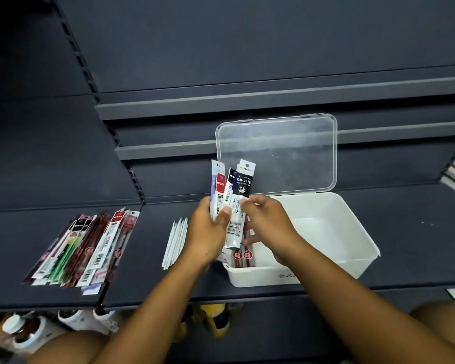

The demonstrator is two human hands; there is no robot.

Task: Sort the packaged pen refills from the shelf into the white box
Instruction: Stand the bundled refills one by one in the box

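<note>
My left hand grips a bundle of packaged pen refills upright above the left end of the white box. My right hand pinches the front packet of that bundle, the black-labelled one. The box stands on the dark shelf with its clear lid propped open behind it. Red-marked refill packets lie inside the box at its left end. A larger pile of mixed refill packets lies on the shelf to the left.
A small fan of thin white refills lies on the shelf between the pile and the box. The dark shelf has upper shelf rails behind it. Bottles stand on the level below the shelf edge.
</note>
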